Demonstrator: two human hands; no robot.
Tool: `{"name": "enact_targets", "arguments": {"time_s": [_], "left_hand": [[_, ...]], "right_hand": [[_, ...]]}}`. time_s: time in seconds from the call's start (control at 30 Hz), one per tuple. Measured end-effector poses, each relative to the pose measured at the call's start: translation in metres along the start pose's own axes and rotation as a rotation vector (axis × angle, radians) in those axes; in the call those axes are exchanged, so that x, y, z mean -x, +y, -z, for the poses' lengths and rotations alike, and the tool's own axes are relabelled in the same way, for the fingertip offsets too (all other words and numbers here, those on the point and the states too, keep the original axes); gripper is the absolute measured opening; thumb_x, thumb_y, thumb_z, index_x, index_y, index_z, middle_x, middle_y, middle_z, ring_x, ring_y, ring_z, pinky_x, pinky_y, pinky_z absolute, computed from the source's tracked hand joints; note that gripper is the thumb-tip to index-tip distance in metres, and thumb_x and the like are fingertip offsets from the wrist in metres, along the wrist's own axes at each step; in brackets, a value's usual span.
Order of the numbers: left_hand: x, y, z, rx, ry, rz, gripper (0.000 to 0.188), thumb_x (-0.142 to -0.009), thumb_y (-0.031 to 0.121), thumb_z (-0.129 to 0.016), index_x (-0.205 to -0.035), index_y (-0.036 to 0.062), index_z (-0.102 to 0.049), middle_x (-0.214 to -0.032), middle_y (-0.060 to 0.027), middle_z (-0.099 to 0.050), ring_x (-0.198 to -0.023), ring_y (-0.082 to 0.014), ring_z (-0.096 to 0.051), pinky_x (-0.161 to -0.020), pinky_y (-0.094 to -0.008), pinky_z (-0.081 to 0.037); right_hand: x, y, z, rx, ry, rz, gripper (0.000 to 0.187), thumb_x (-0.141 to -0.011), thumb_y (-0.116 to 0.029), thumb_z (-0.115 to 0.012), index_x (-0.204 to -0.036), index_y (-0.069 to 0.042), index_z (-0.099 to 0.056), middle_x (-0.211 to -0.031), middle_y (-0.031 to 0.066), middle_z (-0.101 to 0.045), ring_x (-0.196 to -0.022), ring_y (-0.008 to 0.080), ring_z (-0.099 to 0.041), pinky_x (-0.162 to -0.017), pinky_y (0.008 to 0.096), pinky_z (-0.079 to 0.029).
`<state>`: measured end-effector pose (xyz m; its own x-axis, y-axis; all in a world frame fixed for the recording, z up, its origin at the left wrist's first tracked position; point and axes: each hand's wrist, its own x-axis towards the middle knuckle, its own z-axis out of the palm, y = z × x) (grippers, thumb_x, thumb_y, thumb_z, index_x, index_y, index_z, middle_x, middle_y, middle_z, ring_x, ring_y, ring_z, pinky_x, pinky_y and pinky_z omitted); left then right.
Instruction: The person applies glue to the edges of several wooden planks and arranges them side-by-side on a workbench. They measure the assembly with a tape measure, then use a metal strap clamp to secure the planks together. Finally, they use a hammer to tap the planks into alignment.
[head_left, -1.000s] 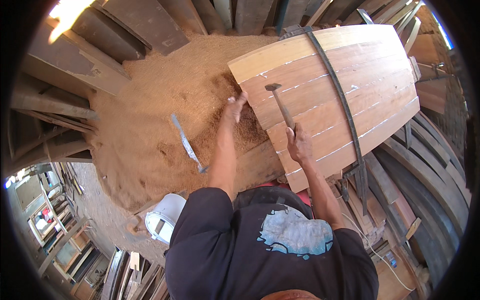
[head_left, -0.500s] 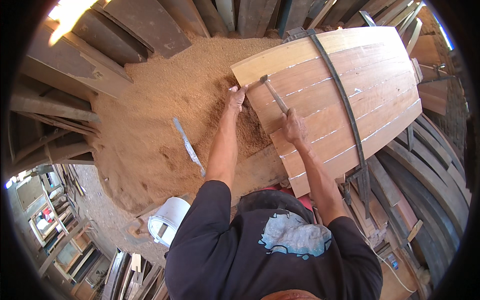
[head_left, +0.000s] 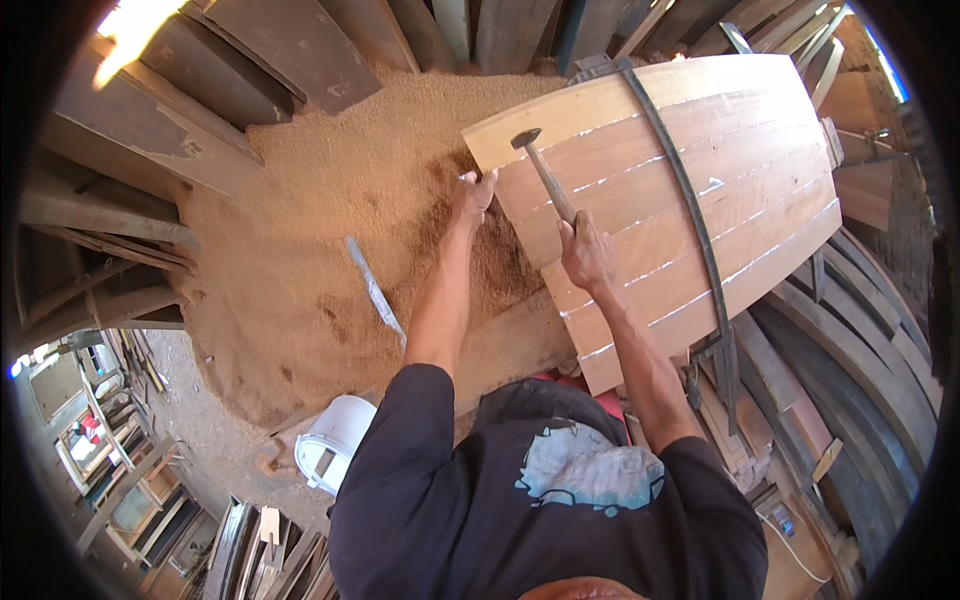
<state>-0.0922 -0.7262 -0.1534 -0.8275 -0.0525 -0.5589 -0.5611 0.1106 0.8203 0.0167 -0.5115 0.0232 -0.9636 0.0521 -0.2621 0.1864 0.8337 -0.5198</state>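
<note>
My right hand (head_left: 587, 252) is wrapped round the wooden handle of a hammer (head_left: 549, 180). The dark hammer head is above the far left part of a wooden panel (head_left: 640, 205), built of several boards side by side with white, glue-like lines along the seams. My left hand (head_left: 473, 199) is closed at the panel's left edge, with the thumb against it. Its fingertips are partly hidden, and a small white spot shows there. A dark curved clamp bar (head_left: 684, 190) crosses the top of the panel.
A large heap of sawdust (head_left: 300, 230) spreads to the left, with a whitish flat strip (head_left: 372, 285) lying on it. A white bucket (head_left: 337, 440) stands by my left elbow. Thick planks (head_left: 310, 50) lean along the far side. Curved dark timbers (head_left: 850, 370) are stacked at the right.
The hammer head has lifted away from the panel's left part and turned slightly, with my right hand shifting a little. My left hand stays at the panel's edge.
</note>
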Motion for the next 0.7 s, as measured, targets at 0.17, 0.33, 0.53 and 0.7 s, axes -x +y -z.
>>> {"name": "enact_targets", "arguments": {"time_s": [0.17,0.33,0.53,0.7], "left_hand": [[-0.008,-0.011,-0.012,0.076,0.065,-0.033,0.067,-0.087,0.04,-0.07,-0.123,-0.0144,-0.055,-0.12,-0.0249,-0.064,-0.11,-0.0268,-0.062,-0.091,-0.0375,-0.048],[-0.014,-0.023,-0.022,0.079,0.187,-0.048,0.062,-0.087,0.042,-0.069,-0.12,-0.0096,-0.059,-0.117,-0.0242,-0.066,-0.101,-0.0328,-0.065,-0.086,-0.0411,-0.05],[0.005,0.006,-0.013,-0.122,0.082,-0.036,0.058,-0.089,0.043,-0.067,-0.118,-0.0064,-0.06,-0.11,-0.0227,-0.068,-0.095,-0.0294,-0.066,-0.081,-0.0399,-0.051],[0.02,0.014,-0.01,0.07,0.144,0.029,0.061,-0.088,0.04,-0.069,-0.122,-0.0086,-0.059,-0.117,-0.0205,-0.066,-0.108,-0.0256,-0.062,-0.09,-0.0369,-0.048]], "right_hand": [[0.003,-0.049,0.055,-0.413,0.405,0.316,0.029,-0.098,-0.029,-0.052,-0.096,0.0,-0.048,-0.072,0.0283,-0.059,-0.069,0.0485,-0.059,-0.063,0.0564,-0.044],[0.004,0.025,-0.01,-0.02,0.092,0.031,0.032,-0.098,-0.033,-0.05,-0.096,-0.001,-0.05,-0.076,0.0281,-0.062,-0.072,0.0478,-0.062,-0.065,0.0559,-0.047],[-0.008,0.02,-0.002,0.073,-0.052,-0.074,0.033,-0.098,-0.035,-0.051,-0.093,-0.002,-0.051,-0.073,0.0273,-0.062,-0.073,0.048,-0.062,-0.066,0.0571,-0.047],[0.012,-0.017,0.018,-0.126,0.174,0.101,0.034,-0.097,-0.035,-0.052,-0.096,-0.001,-0.05,-0.07,0.0273,-0.061,-0.071,0.0489,-0.06,-0.064,0.0565,-0.046]]}}
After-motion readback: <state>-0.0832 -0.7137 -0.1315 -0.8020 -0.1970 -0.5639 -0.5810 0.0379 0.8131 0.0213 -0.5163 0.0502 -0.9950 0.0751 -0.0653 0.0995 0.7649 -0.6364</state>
